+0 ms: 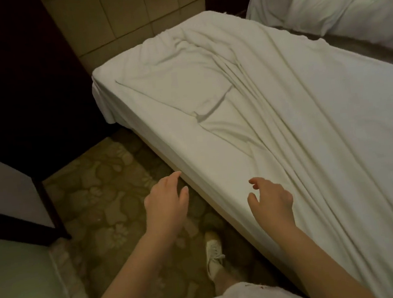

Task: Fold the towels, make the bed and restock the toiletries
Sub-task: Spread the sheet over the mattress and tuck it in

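Observation:
A single bed runs from the lower right toward the far wall, covered by a loose white sheet with long wrinkles and a folded-over patch near the head end. My left hand hovers beside the bed's near side edge over the carpet, fingers straight and relaxed, holding nothing. My right hand hovers just above the sheet at the mattress edge, fingers loosely spread, holding nothing. Neither hand clearly touches the sheet.
A second bed with heaped white bedding stands at the upper right. Dark wooden furniture fills the left side. Patterned carpet lies between it and the bed. My white shoe stands by the bed base.

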`<state>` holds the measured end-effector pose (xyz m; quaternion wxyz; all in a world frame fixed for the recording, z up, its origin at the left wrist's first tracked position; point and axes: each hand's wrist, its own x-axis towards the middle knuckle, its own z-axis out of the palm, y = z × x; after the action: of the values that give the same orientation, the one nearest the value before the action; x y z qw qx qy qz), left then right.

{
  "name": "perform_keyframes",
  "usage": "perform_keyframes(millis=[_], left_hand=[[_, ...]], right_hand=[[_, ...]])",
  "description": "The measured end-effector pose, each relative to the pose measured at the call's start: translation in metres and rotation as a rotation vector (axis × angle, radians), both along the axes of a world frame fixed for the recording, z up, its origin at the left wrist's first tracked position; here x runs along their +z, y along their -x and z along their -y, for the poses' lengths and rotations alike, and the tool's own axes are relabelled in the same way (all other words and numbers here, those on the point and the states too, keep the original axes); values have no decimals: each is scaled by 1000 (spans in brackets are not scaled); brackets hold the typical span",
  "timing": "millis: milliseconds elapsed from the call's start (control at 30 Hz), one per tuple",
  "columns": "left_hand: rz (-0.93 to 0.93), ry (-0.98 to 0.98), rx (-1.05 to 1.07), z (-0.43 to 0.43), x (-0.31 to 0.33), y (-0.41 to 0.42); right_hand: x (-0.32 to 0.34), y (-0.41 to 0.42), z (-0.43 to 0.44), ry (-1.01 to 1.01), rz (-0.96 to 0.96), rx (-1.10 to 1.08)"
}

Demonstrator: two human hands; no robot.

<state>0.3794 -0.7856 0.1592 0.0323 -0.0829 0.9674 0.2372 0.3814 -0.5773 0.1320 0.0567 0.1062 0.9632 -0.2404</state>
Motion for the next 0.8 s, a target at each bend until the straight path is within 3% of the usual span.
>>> perform_keyframes(millis=[233,467,600,800], left_hand=[[37,76,185,147,15,150],[40,-174,480,294,-9,255],[83,-252,449,369,-35,357],[100,-250,192,439,-16,560]], right_hand=[[36,242,155,146,-81,211],[64,416,321,449,-93,389],[36,506,391,496,-64,320],[-5,601,431,549,43,-23]])
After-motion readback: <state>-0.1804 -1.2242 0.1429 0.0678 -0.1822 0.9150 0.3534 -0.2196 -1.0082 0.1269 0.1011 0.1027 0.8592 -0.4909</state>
